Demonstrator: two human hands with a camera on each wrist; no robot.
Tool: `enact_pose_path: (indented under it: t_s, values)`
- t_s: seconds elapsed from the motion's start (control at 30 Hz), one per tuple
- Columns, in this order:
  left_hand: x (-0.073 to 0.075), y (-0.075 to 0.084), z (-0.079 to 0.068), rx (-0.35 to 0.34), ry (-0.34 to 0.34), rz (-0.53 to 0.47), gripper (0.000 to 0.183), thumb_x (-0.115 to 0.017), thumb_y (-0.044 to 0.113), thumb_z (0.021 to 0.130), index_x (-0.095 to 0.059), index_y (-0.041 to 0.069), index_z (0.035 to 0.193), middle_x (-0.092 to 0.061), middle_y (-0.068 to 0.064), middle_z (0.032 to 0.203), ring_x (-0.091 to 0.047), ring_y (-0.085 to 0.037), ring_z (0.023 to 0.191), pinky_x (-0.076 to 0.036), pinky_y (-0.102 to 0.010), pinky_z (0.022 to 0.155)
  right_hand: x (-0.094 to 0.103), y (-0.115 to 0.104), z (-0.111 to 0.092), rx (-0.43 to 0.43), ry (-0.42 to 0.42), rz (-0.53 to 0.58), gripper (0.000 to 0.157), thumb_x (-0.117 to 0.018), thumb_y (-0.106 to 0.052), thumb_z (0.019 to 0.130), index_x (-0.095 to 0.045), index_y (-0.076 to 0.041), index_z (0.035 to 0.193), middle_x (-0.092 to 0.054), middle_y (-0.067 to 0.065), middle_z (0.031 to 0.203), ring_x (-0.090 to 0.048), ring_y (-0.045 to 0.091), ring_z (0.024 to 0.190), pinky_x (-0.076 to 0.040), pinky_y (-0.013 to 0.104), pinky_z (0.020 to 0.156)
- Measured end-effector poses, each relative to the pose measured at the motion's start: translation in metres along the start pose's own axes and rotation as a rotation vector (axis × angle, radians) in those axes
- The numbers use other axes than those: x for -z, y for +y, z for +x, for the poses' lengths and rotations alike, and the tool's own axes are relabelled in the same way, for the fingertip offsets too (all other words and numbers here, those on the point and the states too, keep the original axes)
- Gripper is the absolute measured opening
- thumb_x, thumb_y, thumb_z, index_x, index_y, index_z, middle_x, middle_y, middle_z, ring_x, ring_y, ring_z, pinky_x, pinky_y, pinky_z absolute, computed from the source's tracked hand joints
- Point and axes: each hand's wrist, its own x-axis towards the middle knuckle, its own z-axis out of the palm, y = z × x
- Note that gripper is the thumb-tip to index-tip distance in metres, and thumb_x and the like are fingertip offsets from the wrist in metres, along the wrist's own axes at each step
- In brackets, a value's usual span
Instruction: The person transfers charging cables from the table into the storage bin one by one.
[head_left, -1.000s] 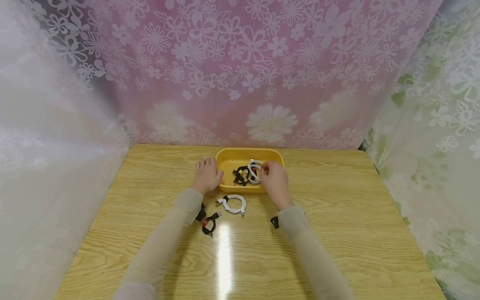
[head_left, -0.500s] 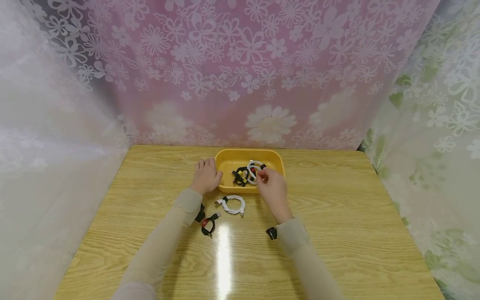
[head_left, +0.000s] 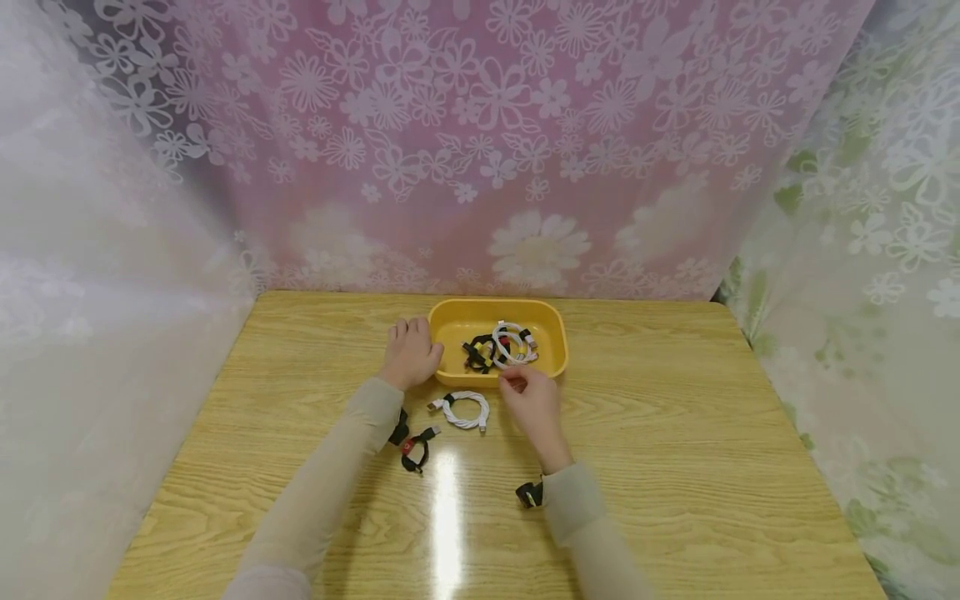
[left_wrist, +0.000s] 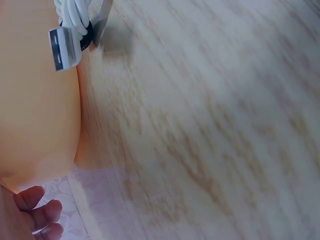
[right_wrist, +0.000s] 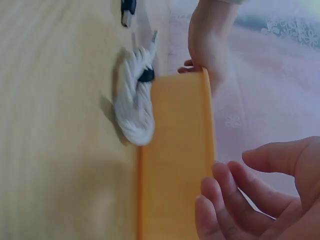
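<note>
A yellow plastic bin (head_left: 551, 312) stands at the back of the table with coiled cables in it. My left hand (head_left: 409, 353) rests against its left end, thumb at the front left corner; the left wrist view has its fingertips (left_wrist: 45, 212) loosely bent. My right hand (head_left: 531, 398) is at the front rim, empty, with its thumb and fingers apart in the right wrist view. Inside the bin, a white coiled cable (head_left: 498, 342) lies partly over black cables (head_left: 476, 357). Another white coiled cable (head_left: 466, 411) with a black tie lies on the table between my hands.
Left of centre, a black coiled cable (head_left: 415, 455) with a red tie lies near the left forearm. Black wrist mounts show at the left wrist (head_left: 399, 427) and the right wrist (head_left: 529, 494). A pink floral curtain (head_left: 480, 208) hangs behind the wooden table (head_left: 675, 400).
My right hand has let go of the white cable inside the bin and drawn back toward the front rim. The left hand has stayed at the bin's left end.
</note>
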Motion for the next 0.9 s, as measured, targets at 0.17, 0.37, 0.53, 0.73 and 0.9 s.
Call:
enact_pose_path:
  t_s: [0.17, 0.37, 0.53, 0.73, 0.9]
  values:
    - [-0.001, -0.002, 0.0, -0.002, 0.005, -0.004, 0.021, -0.037, 0.024, 0.101, -0.043, 0.004, 0.103, -0.042, -0.015, 0.098, -0.032, -0.034, 0.095, -0.022, -0.045, 0.086, -0.01, 0.006, -0.008, -0.103, -0.065, 0.05, 0.01, -0.068, -0.006, 0.088, -0.073, 0.001, 0.093, -0.071, 0.01, 0.085, -0.065, 0.022, 0.075, -0.053, 0.036, 0.071]
    - [0.0, 0.0, -0.001, 0.0, 0.008, -0.002, 0.022, -0.038, 0.025, 0.1, -0.044, 0.004, 0.103, -0.043, -0.015, 0.099, -0.033, -0.035, 0.096, -0.023, -0.045, 0.086, -0.024, 0.015, -0.014, -0.19, -0.074, 0.088, 0.015, -0.068, -0.007, 0.087, -0.072, 0.002, 0.098, -0.07, 0.01, 0.088, -0.064, 0.023, 0.08, -0.052, 0.037, 0.075]
    - [0.001, 0.002, -0.003, 0.003, 0.006, -0.001, 0.022, -0.039, 0.025, 0.1, -0.044, 0.004, 0.104, -0.044, -0.015, 0.099, -0.033, -0.035, 0.096, -0.024, -0.046, 0.087, -0.035, 0.025, -0.017, -0.228, -0.067, 0.126, 0.016, -0.068, -0.006, 0.086, -0.07, 0.004, 0.099, -0.07, 0.011, 0.09, -0.067, 0.023, 0.083, -0.054, 0.037, 0.077]
    - [0.0, 0.001, -0.001, 0.006, 0.01, 0.014, 0.021, -0.039, 0.025, 0.1, -0.043, 0.004, 0.103, -0.043, -0.014, 0.099, -0.033, -0.034, 0.096, -0.024, -0.045, 0.087, -0.042, 0.031, -0.016, -0.242, -0.054, 0.11, 0.02, -0.071, -0.007, 0.085, -0.069, 0.005, 0.1, -0.068, 0.012, 0.09, -0.066, 0.024, 0.083, -0.054, 0.037, 0.076]
    - [0.0, 0.002, 0.0, 0.011, 0.006, 0.011, 0.022, -0.04, 0.026, 0.101, -0.044, 0.004, 0.104, -0.043, -0.015, 0.1, -0.034, -0.035, 0.099, -0.024, -0.046, 0.088, -0.043, 0.031, -0.015, -0.258, -0.089, 0.012, 0.03, -0.075, -0.019, 0.082, -0.07, 0.0, 0.105, -0.066, 0.009, 0.093, -0.061, 0.023, 0.085, -0.05, 0.038, 0.076]
